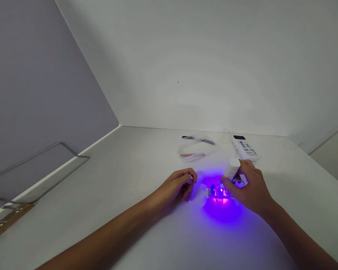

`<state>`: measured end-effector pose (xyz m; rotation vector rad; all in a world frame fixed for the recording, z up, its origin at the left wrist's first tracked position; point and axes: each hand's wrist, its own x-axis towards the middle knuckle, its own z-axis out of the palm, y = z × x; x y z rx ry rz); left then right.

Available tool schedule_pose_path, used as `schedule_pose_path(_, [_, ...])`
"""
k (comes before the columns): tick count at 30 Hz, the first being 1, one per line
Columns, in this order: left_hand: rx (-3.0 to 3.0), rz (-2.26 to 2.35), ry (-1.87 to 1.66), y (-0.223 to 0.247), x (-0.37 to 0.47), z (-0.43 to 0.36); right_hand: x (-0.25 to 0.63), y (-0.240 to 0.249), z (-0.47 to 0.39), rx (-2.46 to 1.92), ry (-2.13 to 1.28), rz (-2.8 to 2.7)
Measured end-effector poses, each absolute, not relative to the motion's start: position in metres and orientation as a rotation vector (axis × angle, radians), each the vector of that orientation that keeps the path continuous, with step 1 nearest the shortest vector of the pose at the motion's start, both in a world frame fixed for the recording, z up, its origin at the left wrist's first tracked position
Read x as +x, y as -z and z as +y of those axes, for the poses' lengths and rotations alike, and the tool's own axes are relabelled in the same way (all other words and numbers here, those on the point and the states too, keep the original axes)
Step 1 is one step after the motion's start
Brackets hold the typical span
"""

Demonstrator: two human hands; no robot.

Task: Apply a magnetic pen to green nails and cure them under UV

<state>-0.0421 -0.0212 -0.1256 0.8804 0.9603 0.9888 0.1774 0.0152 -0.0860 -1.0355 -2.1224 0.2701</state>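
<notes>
My right hand (252, 183) grips a white cylindrical UV lamp (232, 168), tilted and aimed down at the table. Violet light from it falls on a small strip-like holder (208, 193) with several rounded pieces on it, which glow blue and pink. What these pieces are is hard to make out in the glare. Left of the glow, my left hand (184, 182) rests on the table with its fingers curled in, and nothing shows in it.
Behind the hands lie a clear plastic bag (191, 155) with a thin pinkish stick and some folded packaging (198, 139). A white printed box (245, 148) with a black end lies at the back right, near a thin white cable (227, 132). A wire frame (59, 144) stands at the left edge.
</notes>
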Motion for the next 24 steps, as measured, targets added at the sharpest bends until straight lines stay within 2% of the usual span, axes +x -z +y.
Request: schedule_pose_path(24, [0.870,0.951,-0.994,0.1263,-0.0411,-0.0203,0.1768,0.0851,0.0147,-1.035,-0.250,-2.123])
